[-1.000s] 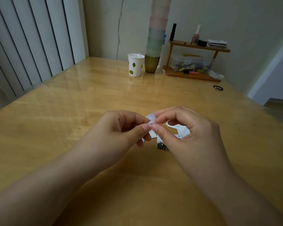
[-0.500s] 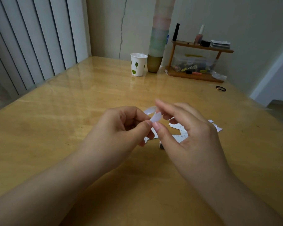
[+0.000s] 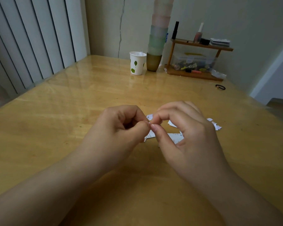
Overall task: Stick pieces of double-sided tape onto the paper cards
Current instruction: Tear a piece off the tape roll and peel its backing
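A: Where is the tape just now?

B: Almost hidden. A small white piece point(image 3: 149, 117) shows above the meeting fingertips, and it is too small to say whether it is tape, backing or card. The left hand point(image 3: 121, 128) and the right hand point(image 3: 183, 128) both pinch at one spot between them, thumb against forefinger, held above the table point(image 3: 72, 111) near its middle.

A: So both hands are closed on it?

B: Both have curled fingers nipping that small piece, as far as can be seen. What part each one holds cannot be told.

A: And the cards?

B: White paper cards point(image 3: 176, 137) lie flat on the table just beyond and under the hands, with more scraps point(image 3: 215, 124) to the right. Whether any carries tape already is not visible.

A: How far along would she be?

B: Judging from this, the person is in the middle of one piece, likely peeling or readying it. Several loose cards suggest more remains, but no count of finished ones can be made.

A: Anything else about?

B: At the far side stand a paper cup point(image 3: 137, 63) with green leaves, a tall stack of cups point(image 3: 157, 38) to its right, then a wooden shelf point(image 3: 201, 44) with small bottles. A black hair tie point(image 3: 220, 87) lies far right.
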